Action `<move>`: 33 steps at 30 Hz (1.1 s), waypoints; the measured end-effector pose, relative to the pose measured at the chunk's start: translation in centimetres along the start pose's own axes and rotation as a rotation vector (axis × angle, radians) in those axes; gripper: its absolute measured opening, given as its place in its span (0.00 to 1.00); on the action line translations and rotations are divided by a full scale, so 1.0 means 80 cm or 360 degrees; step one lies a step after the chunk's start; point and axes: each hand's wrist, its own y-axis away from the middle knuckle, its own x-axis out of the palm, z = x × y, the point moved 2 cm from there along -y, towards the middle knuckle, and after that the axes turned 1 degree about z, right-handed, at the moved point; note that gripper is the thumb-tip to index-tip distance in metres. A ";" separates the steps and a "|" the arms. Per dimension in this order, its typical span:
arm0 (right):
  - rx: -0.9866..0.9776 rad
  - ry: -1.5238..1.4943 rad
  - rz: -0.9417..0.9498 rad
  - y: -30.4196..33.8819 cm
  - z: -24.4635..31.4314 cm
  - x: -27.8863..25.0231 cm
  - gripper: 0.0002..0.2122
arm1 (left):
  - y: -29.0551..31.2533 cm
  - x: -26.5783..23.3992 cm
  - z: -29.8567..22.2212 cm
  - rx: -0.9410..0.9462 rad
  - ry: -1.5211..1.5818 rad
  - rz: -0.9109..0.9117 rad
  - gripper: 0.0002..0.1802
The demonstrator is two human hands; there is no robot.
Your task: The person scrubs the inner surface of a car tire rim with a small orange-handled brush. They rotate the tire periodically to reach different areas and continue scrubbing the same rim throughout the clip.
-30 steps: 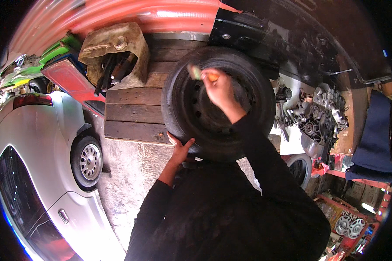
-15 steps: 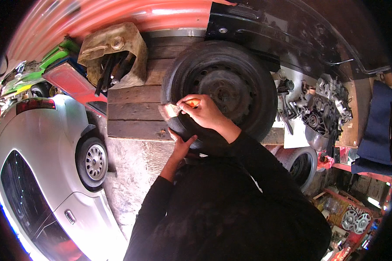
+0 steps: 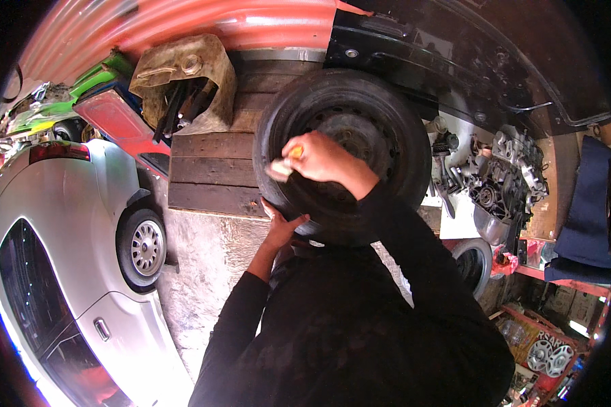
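A black tyre (image 3: 404,115) on a dark steel wheel (image 3: 349,136) lies flat on a wooden plank bench in front of me. My right hand (image 3: 322,157) is closed round the orange handle of a paintbrush (image 3: 279,169). The brush's pale head, smeared by motion, is over the left part of the tyre's sidewall; I cannot tell if it touches. At the tyre's near left edge, my left hand (image 3: 280,227) grips the rubber, thumb spread from the fingers. Part of those fingers is hidden at the tyre's side.
Behind the planks (image 3: 210,173) stands a cut-open tan jug (image 3: 187,71) with dark tools inside. A silver car (image 3: 68,210) is parked at left. Engine parts (image 3: 499,180) stand at right, with another tyre (image 3: 473,268) below them. A black panel (image 3: 448,47) rises at the back.
My right hand has moved a little with the paintbrush, bringing the brush from the tyre's outer left edge inward onto the sidewall. My left hand stays at the tyre's near edge.
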 end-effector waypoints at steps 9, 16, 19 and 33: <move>-0.0133 0.0041 -0.0353 0.005 -0.050 -0.030 0.05 | -0.001 0.007 -0.006 -0.0009 0.0030 -0.0140 0.86; 0.0213 -0.0260 -0.0702 0.039 -0.100 0.014 0.08 | 0.001 0.014 -0.026 -0.0054 0.0117 -0.0138 0.85; 0.0037 -0.0178 -0.0455 0.048 -0.111 0.051 0.08 | -0.003 0.006 -0.007 -0.0060 -0.0017 -0.0191 0.81; 0.0109 -0.0165 -0.0037 0.053 -0.135 0.006 0.10 | 0.002 0.007 -0.032 -0.0130 0.0009 -0.0205 0.73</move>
